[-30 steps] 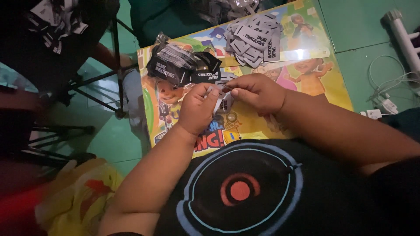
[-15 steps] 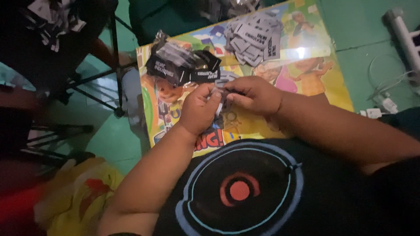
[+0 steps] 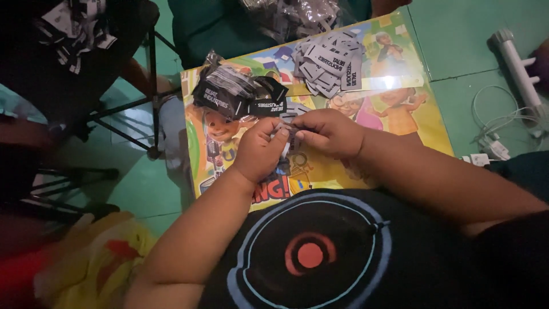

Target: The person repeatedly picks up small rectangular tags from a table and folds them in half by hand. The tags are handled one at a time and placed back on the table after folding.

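Green flooring [image 3: 457,51] surrounds a low table [image 3: 394,123] whose top carries a bright cartoon print in yellow, green and pink. I work over the near half of that top, both forearms reaching in from the lower edge of view above my black shirt [image 3: 309,252] with its ringed red disc.

My left hand [image 3: 260,151] and my right hand [image 3: 329,134] meet at the table's centre, fingertips touching. Between them I pinch a small dark label [image 3: 290,137]; left thumb and forefinger close on one end, right thumb and forefinger on the other. Both grips are closed tight on it. Most of the label is covered by my fingers, so its exact shape cannot be told.

Just beyond my left hand lies a clear plastic bag [image 3: 229,91] stuffed with black labels bearing white lettering, with one black label [image 3: 269,104] loose at its right edge. Further back, near the far side of the table, sits a loose heap of grey labels [image 3: 329,63], well apart from my hands.

Off the table to the right, a white power strip [image 3: 514,66] and a coiled white cable [image 3: 492,123] rest on the floor. To the left stand black metal legs [image 3: 137,106], and a yellow cloth [image 3: 97,263] lies at lower left.
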